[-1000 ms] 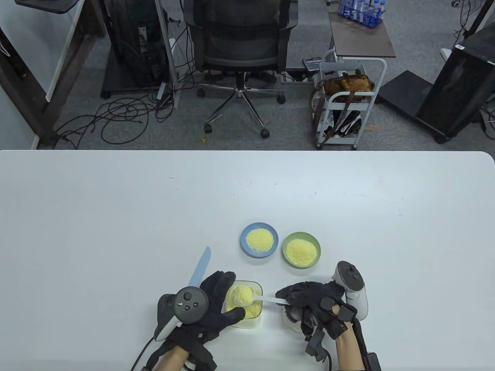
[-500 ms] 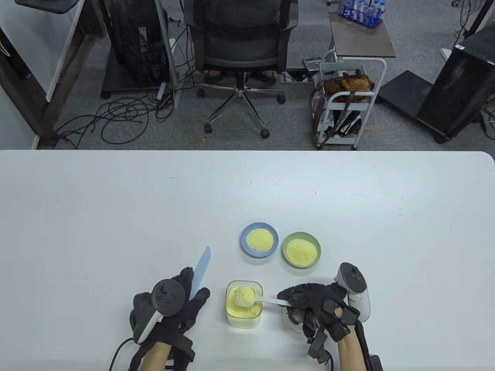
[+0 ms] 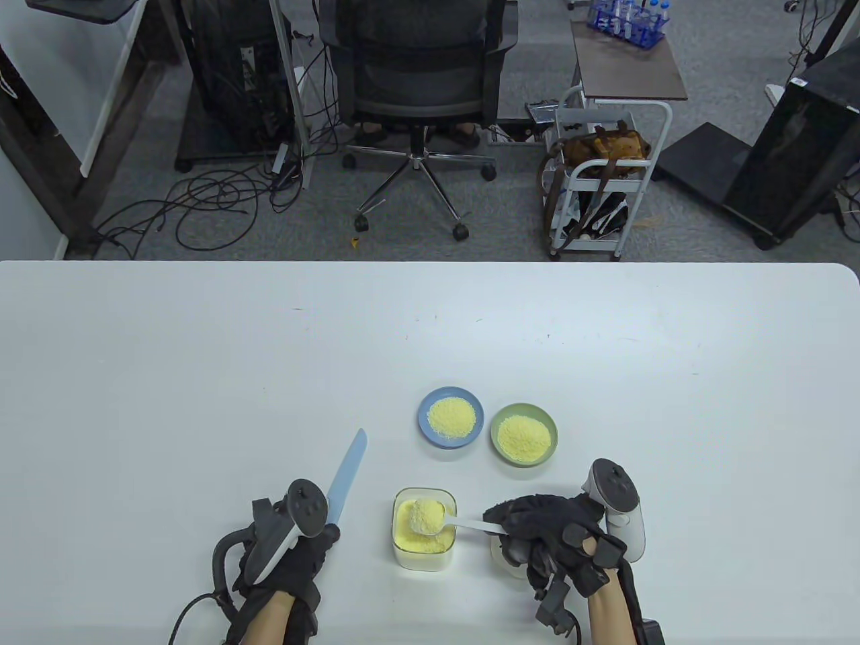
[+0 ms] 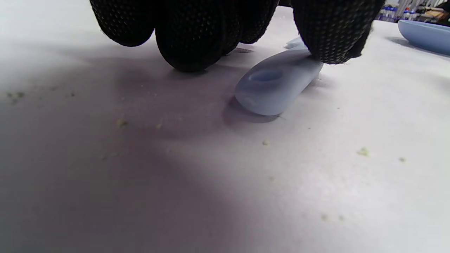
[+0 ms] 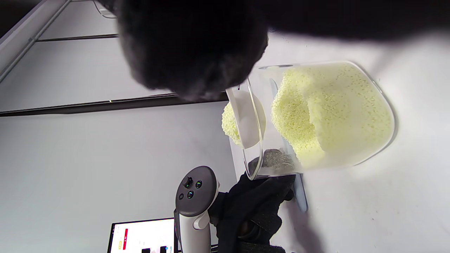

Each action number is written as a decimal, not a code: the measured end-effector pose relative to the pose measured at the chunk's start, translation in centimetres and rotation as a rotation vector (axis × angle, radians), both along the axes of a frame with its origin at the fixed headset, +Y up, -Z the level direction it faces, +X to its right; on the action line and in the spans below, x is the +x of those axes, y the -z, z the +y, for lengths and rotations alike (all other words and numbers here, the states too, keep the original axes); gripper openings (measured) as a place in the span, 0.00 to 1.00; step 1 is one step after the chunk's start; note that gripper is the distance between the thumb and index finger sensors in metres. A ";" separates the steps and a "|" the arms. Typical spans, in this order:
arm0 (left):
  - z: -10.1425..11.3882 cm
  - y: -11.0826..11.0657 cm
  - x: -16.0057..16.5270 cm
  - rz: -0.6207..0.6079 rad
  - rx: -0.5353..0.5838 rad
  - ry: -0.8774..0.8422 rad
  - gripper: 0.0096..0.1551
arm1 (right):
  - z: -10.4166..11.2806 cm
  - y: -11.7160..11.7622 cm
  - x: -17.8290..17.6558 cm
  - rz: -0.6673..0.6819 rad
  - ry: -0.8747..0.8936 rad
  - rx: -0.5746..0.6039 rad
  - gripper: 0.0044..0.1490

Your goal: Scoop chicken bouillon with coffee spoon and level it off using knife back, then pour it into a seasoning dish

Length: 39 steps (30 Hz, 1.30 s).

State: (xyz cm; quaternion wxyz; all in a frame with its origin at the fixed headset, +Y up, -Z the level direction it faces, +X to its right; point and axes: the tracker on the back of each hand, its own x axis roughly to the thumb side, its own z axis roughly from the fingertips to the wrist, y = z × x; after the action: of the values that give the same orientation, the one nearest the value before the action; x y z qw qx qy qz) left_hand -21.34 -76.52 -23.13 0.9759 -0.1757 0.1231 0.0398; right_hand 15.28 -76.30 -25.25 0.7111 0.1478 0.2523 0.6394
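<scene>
- A white coffee spoon (image 3: 440,521) is held by its handle in the curled fingers of the right hand (image 3: 547,534); its bowl is heaped with yellow chicken bouillon (image 3: 426,516) and is poised over the container.
- The clear square container (image 3: 423,529) is seen near the front edge of the white table (image 3: 201,376), between the two hands, and is partly filled with the same yellow granules.
- In the right wrist view, the spoon bowl (image 5: 248,119) is shown just above the container's rim, with the mound in the container (image 5: 330,116) sloping to one side.
- The light blue knife (image 3: 346,480) is laid flat on the table to the left of the container, its blade pointed away from the person.
- The left hand (image 3: 295,547) is placed over the knife's handle end; in the left wrist view the fingertips (image 4: 191,38) are curled down to the table around the handle (image 4: 277,80), which is touched by one of them. Whether the handle is actually gripped cannot be told.
- A blue seasoning dish (image 3: 450,416) and a green seasoning dish (image 3: 523,434) are set side by side beyond the container, just apart from each other, and each is filled with yellow granules.
- Small scattered crumbs (image 4: 362,151) are seen on the table near the knife handle.
</scene>
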 end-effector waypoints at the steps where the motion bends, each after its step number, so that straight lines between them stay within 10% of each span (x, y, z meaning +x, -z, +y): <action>1: 0.0 0.0 0.1 -0.002 0.001 0.000 0.36 | 0.0 0.0 0.0 0.000 0.000 0.000 0.24; 24: -0.3 0.1 1.0 -0.039 0.004 0.005 0.25 | 0.0 -0.1 0.0 0.011 -0.012 0.008 0.24; 39: 5.9 -3.2 4.4 -0.308 0.243 -0.463 0.23 | 0.1 -0.1 0.0 -0.009 -0.001 -0.004 0.24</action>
State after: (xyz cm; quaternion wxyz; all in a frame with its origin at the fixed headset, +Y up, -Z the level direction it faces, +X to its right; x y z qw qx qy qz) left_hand -16.92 -70.58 -19.91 0.9620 -0.0850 -0.0755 0.2484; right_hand 15.30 -76.20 -25.11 0.7122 0.1434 0.2504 0.6399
